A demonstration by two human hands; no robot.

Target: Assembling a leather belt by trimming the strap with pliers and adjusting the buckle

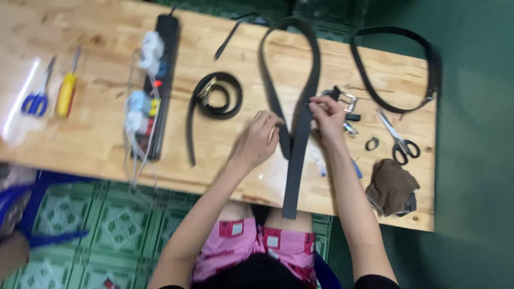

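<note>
Head view looks straight down on a wooden table (96, 144) where 1 long dark belt (300, 144) lies folded into a tall loop, its 2 strands crossing near the table's front edge and 1 end hanging over that edge toward the person's lap. Left hand (259, 140) rests on the crossing, fingers curled against the left strand, though blur keeps me from telling whether they pinch it or only press it down. Right hand (325, 119) is closed in a pinch on the right strand, just beside a cluster of small metal buckle parts (345, 104). The step in hand looks like lining up or fitting that strand, and the next move likely calls for a firm pinch and keeping the strap flat. Relative to the looped belt, a coiled belt (217, 95) lies to its left, a black power strip (158, 80) with plugs farther left, then a yellow-handled screwdriver (67, 91) and blue-handled scissors (37, 96). To its right sit black-handled scissors (399, 139), a brown cloth (392, 187) and another belt (407, 69) looping past the table's far corner. What the right fingertips grip exactly is too small to make out.
</note>
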